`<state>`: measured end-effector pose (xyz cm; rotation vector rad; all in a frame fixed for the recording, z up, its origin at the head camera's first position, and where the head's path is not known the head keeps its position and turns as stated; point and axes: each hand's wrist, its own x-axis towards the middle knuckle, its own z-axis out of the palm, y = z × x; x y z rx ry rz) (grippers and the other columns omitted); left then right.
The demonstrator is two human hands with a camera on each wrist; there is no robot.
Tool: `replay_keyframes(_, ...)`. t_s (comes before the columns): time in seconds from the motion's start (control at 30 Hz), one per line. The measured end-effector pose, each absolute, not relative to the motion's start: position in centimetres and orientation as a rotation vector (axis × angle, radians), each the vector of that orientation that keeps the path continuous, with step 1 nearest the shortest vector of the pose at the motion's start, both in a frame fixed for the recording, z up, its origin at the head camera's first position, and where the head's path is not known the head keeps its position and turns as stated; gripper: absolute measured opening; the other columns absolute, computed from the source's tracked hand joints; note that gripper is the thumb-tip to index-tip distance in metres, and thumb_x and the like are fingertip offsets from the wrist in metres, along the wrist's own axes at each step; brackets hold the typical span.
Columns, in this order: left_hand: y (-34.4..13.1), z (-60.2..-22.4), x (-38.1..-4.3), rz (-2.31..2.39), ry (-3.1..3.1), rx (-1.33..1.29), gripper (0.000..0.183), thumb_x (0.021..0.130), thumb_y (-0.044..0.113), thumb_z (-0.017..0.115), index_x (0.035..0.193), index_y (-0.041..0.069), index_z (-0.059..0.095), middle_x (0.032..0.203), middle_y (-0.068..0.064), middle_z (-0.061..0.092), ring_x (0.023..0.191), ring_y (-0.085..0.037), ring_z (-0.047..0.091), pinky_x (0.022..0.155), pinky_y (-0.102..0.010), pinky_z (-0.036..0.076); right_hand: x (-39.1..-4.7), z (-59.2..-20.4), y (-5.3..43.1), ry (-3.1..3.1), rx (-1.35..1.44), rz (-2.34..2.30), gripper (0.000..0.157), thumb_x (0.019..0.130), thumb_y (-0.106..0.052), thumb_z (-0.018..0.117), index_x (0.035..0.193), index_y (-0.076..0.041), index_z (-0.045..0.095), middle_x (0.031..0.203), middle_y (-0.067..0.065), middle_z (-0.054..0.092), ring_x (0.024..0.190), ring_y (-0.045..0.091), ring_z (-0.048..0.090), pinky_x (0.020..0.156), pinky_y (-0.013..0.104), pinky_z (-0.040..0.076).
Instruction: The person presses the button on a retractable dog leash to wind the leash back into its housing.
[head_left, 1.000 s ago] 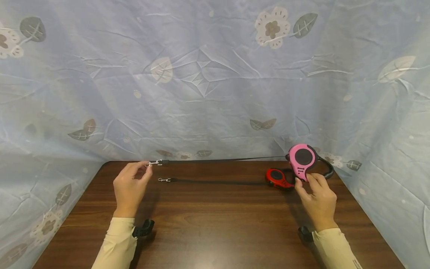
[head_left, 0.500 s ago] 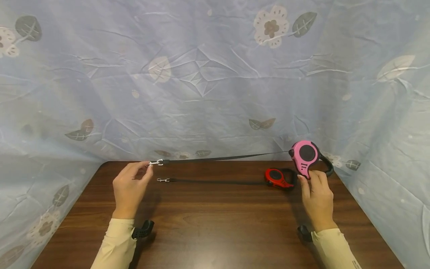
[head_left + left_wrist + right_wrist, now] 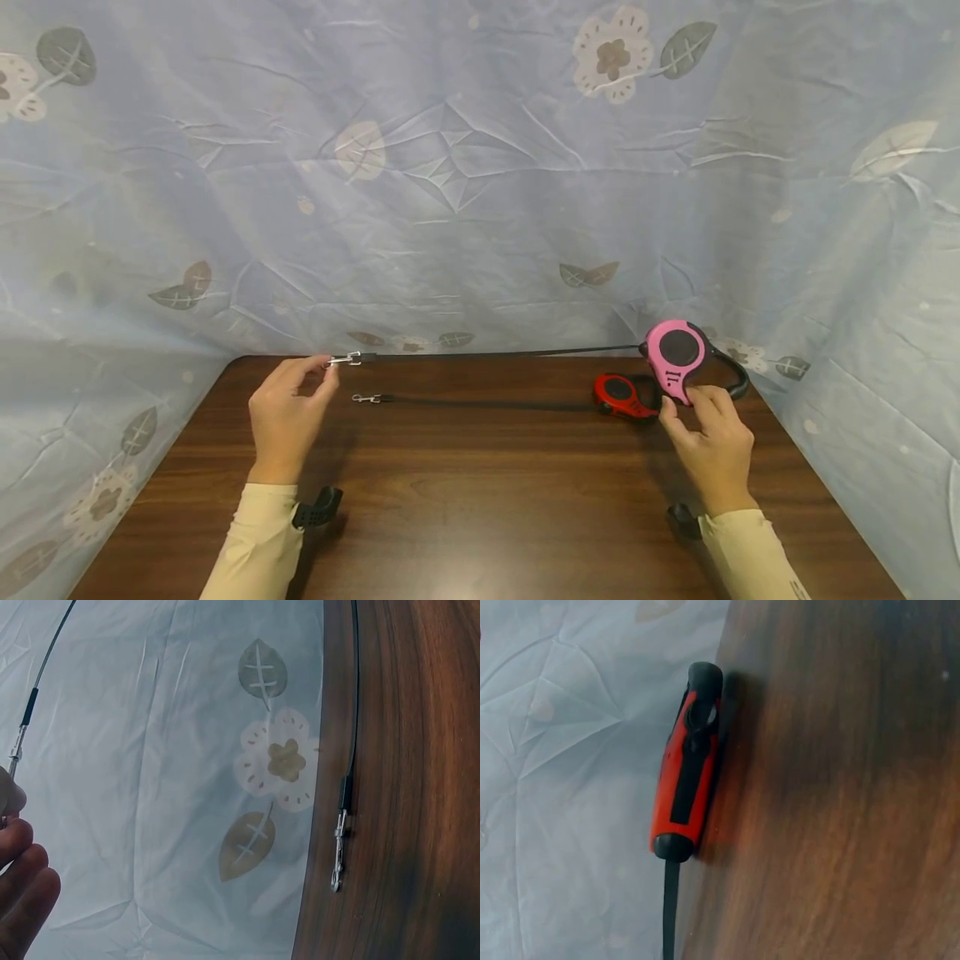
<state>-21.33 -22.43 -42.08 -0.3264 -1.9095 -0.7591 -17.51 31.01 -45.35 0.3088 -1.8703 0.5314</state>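
Note:
A pink retractable dog leash [image 3: 662, 368] is held up at the right by my right hand [image 3: 711, 446], which pinches the lower tip of its case between thumb and fingers. Its black strap [image 3: 487, 354] stretches left across to the metal snap hook [image 3: 350, 358]. My left hand [image 3: 288, 417] pinches that hook's far end; in the left wrist view the fingers [image 3: 26, 889] cover part of the hook. Behind and left of the pink case, a red retractable leash [image 3: 617, 390] lies on the table, and neither hand touches it.
The red leash's strap [image 3: 487, 406] runs left along the wooden table [image 3: 480, 500], ending in its own snap hook [image 3: 366, 398]. A light blue patterned cloth [image 3: 450, 250] hangs right behind the table's back edge and along both sides.
The pink case rose slightly and turned half a second ago, and has since come back down and tilted back. Its strap slopes less now. The left hand stays nearly in place.

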Motion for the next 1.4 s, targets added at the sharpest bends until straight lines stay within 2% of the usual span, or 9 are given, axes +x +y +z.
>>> replay_keyframes(0.13,-22.3,-42.2,-21.2,-0.762,-1.929,-0.334,0.010,0.084,0.000,0.076,0.093,0.003,0.079,0.081,-0.008,0.073,0.072,-0.024,0.068,0.074,-0.014,0.043,-17.6,-45.6,30.9,-1.866,0.283,0.576,0.027,0.085,-0.022,0.069,0.087,0.005,0.070,0.089,0.020,0.065,0.074,0.031,0.061,0.076,0.010,0.038)
replay_keyframes(0.23,-22.2,-42.2,-21.1,-0.770,-1.935,-0.329,0.011,0.083,0.000,0.076,0.093,0.003,0.079,0.081,-0.008,0.073,0.071,-0.024,0.069,0.074,-0.013,0.042,-17.7,-45.7,30.8,-1.849,0.272,0.584,0.027,0.085,-0.022,0.069,0.085,0.005,0.068,0.089,0.022,0.065,0.076,0.033,0.063,0.081,0.005,0.035)
replay_keyframes(0.57,-22.1,-42.0,-21.2,-0.759,-1.939,-0.339,0.013,0.083,-0.002,0.076,0.094,0.003,0.079,0.082,-0.009,0.074,0.071,-0.025,0.069,0.073,-0.015,0.044,-17.8,-45.6,30.5,-1.799,0.293,0.569,0.029,0.086,-0.023,0.067,0.079,0.005,0.065,0.084,0.021,0.064,0.075,0.035,0.065,0.078,0.005,0.036)
replay_keyframes(0.7,-22.3,-42.0,-21.2,-0.740,-1.963,-0.329,0.011,0.085,0.001,0.076,0.095,0.003,0.079,0.082,-0.010,0.074,0.070,-0.024,0.070,0.072,-0.016,0.045,-17.6,-45.4,30.4,-1.788,0.305,0.591,0.032,0.086,-0.024,0.067,0.080,0.007,0.063,0.086,0.025,0.063,0.081,0.040,0.065,0.087,0.002,0.037)
replay_keyframes(0.8,-22.2,-42.0,-21.2,-0.746,-1.967,-0.331,0.010,0.085,0.002,0.075,0.095,0.003,0.079,0.082,-0.009,0.074,0.072,-0.025,0.070,0.072,-0.020,0.046,-17.6,-45.2,30.2,-1.780,0.319,0.615,0.034,0.087,-0.026,0.067,0.081,0.008,0.062,0.090,0.029,0.063,0.089,0.046,0.066,0.096,0.002,0.036)
replay_keyframes(0.9,-22.1,-42.1,-21.2,-0.754,-1.962,-0.340,0.010,0.085,0.002,0.075,0.094,0.004,0.079,0.082,-0.007,0.073,0.073,-0.026,0.070,0.071,-0.024,0.046,-17.5,-45.2,29.9,-1.772,0.327,0.624,0.037,0.088,-0.028,0.067,0.082,0.008,0.062,0.092,0.031,0.063,0.092,0.050,0.066,0.100,0.004,0.037)
replay_keyframes(1.2,-22.1,-42.0,-21.2,-0.721,-1.985,-0.333,0.011,0.085,0.004,0.074,0.095,0.003,0.079,0.082,-0.007,0.074,0.073,-0.025,0.071,0.069,-0.031,0.049,-17.7,-45.2,29.7,-1.740,0.330,0.634,0.049,0.094,-0.038,0.069,0.084,0.010,0.065,0.094,0.031,0.065,0.091,0.050,0.065,0.103,0.009,0.040)
replay_keyframes(1.4,-22.1,-42.0,-21.2,-0.713,-1.974,-0.334,0.011,0.084,0.002,0.075,0.094,0.004,0.079,0.081,-0.006,0.073,0.072,-0.023,0.071,0.068,-0.029,0.048,-17.9,-45.6,30.0,-1.727,0.306,0.639,0.052,0.093,-0.042,0.072,0.081,0.008,0.065,0.095,0.030,0.067,0.092,0.049,0.066,0.102,0.009,0.041)
